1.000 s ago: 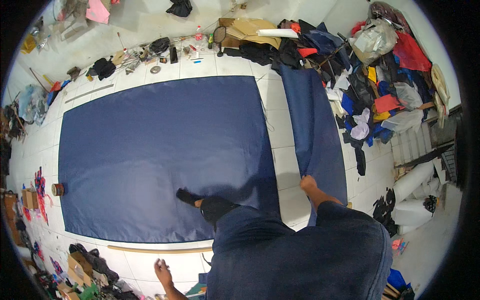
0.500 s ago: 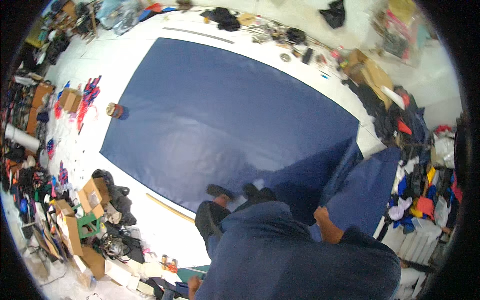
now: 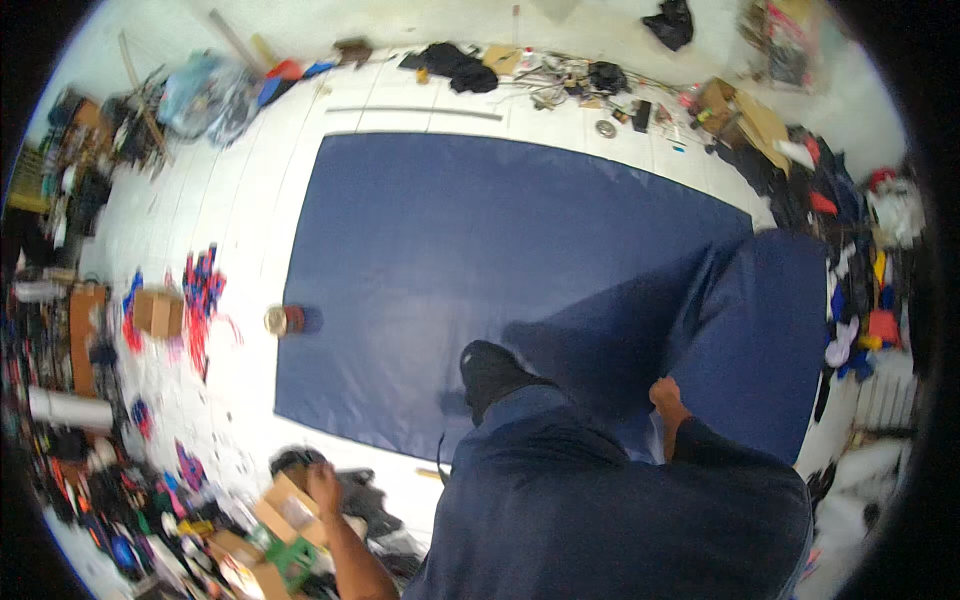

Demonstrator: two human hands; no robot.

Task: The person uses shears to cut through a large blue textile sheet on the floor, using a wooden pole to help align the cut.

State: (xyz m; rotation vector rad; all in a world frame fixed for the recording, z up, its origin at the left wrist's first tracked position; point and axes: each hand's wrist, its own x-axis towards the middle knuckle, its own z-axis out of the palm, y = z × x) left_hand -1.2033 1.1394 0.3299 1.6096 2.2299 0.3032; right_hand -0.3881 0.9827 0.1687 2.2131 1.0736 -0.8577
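Observation:
A large dark blue sheet of fabric (image 3: 480, 230) is spread over the white tiled floor, its right part folded up and over. My right hand (image 3: 664, 392) is closed on the sheet's edge beside the raised fold (image 3: 750, 330). My left hand (image 3: 322, 486) hangs out to the lower left, above an open cardboard box (image 3: 290, 508); its fingers are too blurred to read. My dark shoe (image 3: 488, 372) rests on the sheet. On the sheet's left edge stands a round can-like container (image 3: 284, 320).
A long flat strip (image 3: 415, 113) lies beyond the far edge. Red and blue strips (image 3: 203, 300) and a small cardboard box (image 3: 158, 313) are at the left. Clutter lines the walls, with black cloth (image 3: 455, 68) at the back and bagged scraps (image 3: 880, 325) at the right.
My view has turned and shifted, and my body is further over the sheet. The left hand has swung forward toward the box. The right hand still grips the sheet; its fold stands wider.

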